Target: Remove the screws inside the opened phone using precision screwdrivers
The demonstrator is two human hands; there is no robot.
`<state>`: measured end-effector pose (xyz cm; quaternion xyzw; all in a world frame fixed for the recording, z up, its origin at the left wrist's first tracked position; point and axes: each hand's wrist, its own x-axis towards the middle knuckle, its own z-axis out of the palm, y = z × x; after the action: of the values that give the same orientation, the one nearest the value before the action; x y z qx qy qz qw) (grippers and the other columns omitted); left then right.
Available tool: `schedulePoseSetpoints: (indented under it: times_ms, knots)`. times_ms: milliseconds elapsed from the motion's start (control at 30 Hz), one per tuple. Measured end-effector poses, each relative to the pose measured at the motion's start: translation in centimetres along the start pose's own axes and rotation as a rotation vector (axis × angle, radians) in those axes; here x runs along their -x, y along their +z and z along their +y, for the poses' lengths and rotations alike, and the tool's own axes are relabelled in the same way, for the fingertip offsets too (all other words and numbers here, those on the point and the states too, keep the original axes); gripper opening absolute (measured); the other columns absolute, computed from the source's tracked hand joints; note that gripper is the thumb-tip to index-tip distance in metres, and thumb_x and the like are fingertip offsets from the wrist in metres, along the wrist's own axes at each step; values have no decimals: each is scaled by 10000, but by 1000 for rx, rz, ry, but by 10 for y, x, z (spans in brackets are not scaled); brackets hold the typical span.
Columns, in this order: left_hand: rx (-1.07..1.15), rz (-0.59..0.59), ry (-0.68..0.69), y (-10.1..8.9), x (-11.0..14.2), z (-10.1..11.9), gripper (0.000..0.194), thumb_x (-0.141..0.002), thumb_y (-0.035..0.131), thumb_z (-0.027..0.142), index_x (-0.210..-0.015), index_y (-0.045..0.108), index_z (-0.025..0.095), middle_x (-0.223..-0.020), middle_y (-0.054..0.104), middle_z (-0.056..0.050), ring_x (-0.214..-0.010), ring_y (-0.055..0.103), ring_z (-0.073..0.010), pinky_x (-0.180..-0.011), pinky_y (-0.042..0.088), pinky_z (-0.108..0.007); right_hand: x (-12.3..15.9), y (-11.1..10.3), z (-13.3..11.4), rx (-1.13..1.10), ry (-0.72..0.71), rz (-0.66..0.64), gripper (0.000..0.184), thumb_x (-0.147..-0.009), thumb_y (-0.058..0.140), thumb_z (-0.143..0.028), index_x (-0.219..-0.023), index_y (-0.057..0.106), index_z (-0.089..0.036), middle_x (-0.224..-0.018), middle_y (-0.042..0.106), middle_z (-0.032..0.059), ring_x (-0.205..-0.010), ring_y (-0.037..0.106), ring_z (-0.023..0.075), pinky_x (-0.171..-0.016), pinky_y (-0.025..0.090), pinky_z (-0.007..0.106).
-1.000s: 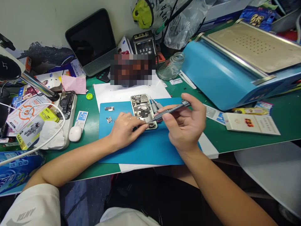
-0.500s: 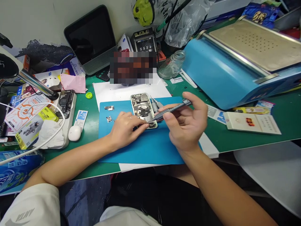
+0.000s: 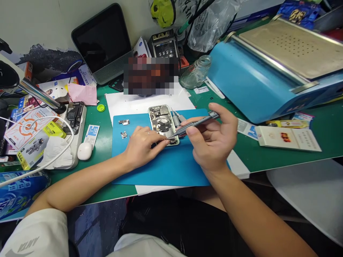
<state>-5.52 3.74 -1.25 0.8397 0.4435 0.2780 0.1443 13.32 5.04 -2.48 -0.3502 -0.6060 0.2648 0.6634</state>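
An opened phone (image 3: 164, 119) lies on the blue mat (image 3: 160, 167), its inner parts showing. My left hand (image 3: 143, 148) grips its lower left side, thumb and forefinger closed near the bottom end; the exact contact is hidden. In my right hand (image 3: 214, 139) a slim grey screwdriver (image 3: 197, 123) slants down to the left, its tip at the phone's lower part beside my left fingertips. More screwdrivers (image 3: 178, 117) lie just right of the phone, partly behind my right fingers. Left of it on the mat rest a small metal part (image 3: 124, 122) and another small part (image 3: 123, 135).
A blue machine with a perforated metal plate (image 3: 284, 46) fills the back right, a glass jar (image 3: 197, 73) beside it. A cigarette box (image 3: 289, 138) lies at the right. Leftward are a white earbud case (image 3: 85, 151), boxes and a looping white cable (image 3: 71, 137). A screen device (image 3: 102, 43) stands behind.
Both hands, the phone and the screwdriver hold almost the same places. The view has shifted very slightly.
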Motion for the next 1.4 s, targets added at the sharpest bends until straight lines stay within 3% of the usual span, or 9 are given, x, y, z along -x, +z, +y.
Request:
schedulePoseSetpoints:
  times_ms: [300,667,1167,1400]
  knots:
    - [15,2,28,0,0,0,256,-1032,572,368,-907,739,221,-811,762,11,-765,618,-168,-730,299,-336,0,-1,0,7,-1,-4,537,-892,729,-227,-1378,553,-373,-953,776,38,-766,759,220,-564,649,341]
    - [12,9,31,0,0,-1,252,-1036,564,373,-927,737,226,-825,763,15,-770,617,-163,-735,308,-340,-1,-3,2,82,-32,-69,532,-935,679,-258,-1421,490,-364,-965,769,50,-807,770,234,-617,685,368]
    - [12,-6,21,-1,-1,0,272,-1037,554,382,-906,734,226,-812,759,5,-772,618,-172,-733,307,-334,1,-3,1,44,9,-64,556,-903,716,-249,-1404,519,-387,-956,770,33,-787,764,219,-546,643,322]
    - [51,34,-6,-1,-1,2,198,-993,633,398,-971,734,229,-863,765,11,-792,617,-170,-757,349,-330,0,-1,-1,14,32,-20,534,-894,726,-253,-1378,546,-385,-950,772,28,-798,760,221,-577,641,338]
